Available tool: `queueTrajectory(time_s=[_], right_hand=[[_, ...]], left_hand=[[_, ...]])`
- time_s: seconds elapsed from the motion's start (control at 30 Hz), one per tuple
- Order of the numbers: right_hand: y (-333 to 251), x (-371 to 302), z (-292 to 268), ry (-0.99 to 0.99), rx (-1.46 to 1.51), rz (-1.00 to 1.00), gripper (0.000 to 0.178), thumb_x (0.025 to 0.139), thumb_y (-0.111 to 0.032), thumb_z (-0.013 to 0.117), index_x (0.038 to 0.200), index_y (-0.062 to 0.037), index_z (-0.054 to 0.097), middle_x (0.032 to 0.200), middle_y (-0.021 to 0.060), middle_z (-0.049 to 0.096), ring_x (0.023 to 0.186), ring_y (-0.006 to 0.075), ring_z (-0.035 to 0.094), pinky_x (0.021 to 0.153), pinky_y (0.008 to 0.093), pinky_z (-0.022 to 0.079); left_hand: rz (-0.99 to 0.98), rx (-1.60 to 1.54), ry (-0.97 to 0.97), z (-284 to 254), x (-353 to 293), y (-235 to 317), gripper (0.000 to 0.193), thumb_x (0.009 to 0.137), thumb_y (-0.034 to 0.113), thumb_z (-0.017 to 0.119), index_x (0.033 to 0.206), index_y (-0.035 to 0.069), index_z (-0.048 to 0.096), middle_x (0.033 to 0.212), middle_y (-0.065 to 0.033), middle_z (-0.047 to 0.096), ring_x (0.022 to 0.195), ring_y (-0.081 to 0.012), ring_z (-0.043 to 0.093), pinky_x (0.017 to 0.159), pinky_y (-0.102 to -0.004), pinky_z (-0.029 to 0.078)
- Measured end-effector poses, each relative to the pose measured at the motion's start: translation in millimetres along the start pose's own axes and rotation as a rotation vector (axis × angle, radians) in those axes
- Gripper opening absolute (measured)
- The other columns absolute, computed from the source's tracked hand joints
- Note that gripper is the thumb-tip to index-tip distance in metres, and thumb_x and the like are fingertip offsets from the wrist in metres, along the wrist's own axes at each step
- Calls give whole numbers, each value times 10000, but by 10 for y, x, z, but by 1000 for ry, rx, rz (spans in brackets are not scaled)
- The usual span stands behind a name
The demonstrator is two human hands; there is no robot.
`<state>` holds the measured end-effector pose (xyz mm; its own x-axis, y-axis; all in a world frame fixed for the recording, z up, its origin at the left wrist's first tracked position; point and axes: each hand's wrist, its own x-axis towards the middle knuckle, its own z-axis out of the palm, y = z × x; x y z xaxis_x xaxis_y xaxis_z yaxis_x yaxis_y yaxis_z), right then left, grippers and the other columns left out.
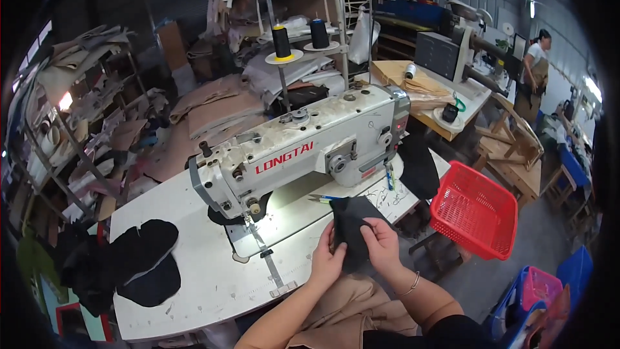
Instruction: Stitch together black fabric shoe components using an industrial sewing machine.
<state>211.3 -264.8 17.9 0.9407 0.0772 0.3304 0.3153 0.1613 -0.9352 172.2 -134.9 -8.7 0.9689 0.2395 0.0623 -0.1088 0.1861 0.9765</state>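
Note:
Both my hands pinch a piece of black fabric point(353, 225) in front of the sewing machine, over the table's front edge. My left hand point(327, 258) grips its left side, the thumb lying on the cloth. On the right side, my right hand point(382, 243) holds it between thumb and fingers. Behind the fabric stands a white industrial sewing machine point(303, 148), its lamp lighting the needle area. Thread snips point(323, 198) rest on the machine bed just beyond the cloth. More black fabric pieces point(152, 262) lie stacked at the table's left end.
A red plastic basket point(475, 210) sits right of the table. Black fabric point(418, 168) lies beside the machine's right end. Two thread cones point(281, 42) stand on a holder behind. Shelves of sheet material point(213, 103) fill the back. Another person point(535, 74) stands far right.

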Motion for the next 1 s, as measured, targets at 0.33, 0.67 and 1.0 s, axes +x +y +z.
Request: queueTrajectory(time_s=[0.33,0.67,1.0], right_hand=[[-859,964,-900,-210,-902,-607,153,797,-45,633,949,-40,628,799,127,629,732,292,622,653,332,499],[-1542,226,-1135,-665,-592,-496,163,759,-50,677,921,-54,663,933,104,654,912,267,614,817,365,474],[-365,11,-369,-924,489,352,714,811,-121,695,1401,-45,300,1348,116,432,1289,208,375,1047,354,302]], left_hand=[[-482,-48,-353,-427,74,442,297,898,38,515,1188,-7,557,1056,-72,636,915,-120,595,823,-247,468],[441,677,-10,-569,-345,1200,238,721,-12,608,897,106,718,909,-47,682,918,-219,619,852,-327,473],[930,869,-318,-343,-660,928,360,593,47,673,902,221,737,1218,-36,584,1267,-416,371,1040,-510,296]])
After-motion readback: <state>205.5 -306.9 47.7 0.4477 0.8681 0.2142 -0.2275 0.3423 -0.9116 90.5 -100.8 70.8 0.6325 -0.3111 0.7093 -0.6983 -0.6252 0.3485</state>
